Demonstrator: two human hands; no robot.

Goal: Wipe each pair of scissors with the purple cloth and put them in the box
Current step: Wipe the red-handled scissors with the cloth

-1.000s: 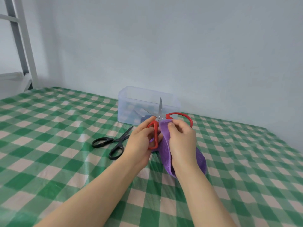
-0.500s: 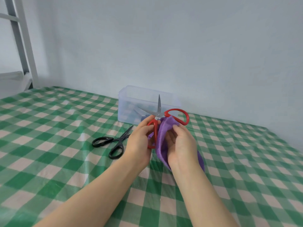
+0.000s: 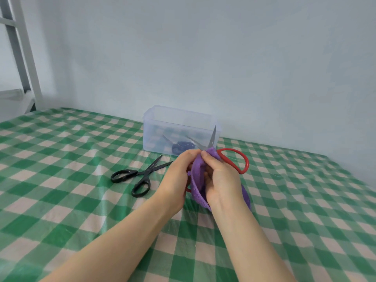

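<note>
Red scissors (image 3: 242, 159) are held above the counter (image 3: 61, 190), just near of the box (image 3: 179, 127), blades apart and pointing up. Left hand (image 3: 177, 178): grip clamped on the lower handle. Right hand (image 3: 221, 180): grip pinched on the purple cloth (image 3: 198, 180) at the pivot. The cloth is best drawn from pivot to tips, with fingers kept off the edges. Black scissors (image 3: 140, 176) lie to the left. The counter is covered in green check. A pale wall stands behind and a ladder frame (image 3: 18, 47) is seen far left.

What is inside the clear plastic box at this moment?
One pair of blue-handled scissors lies in the clear box. The red scissors and purple cloth cover its right front corner, so that part cannot be seen.
</note>
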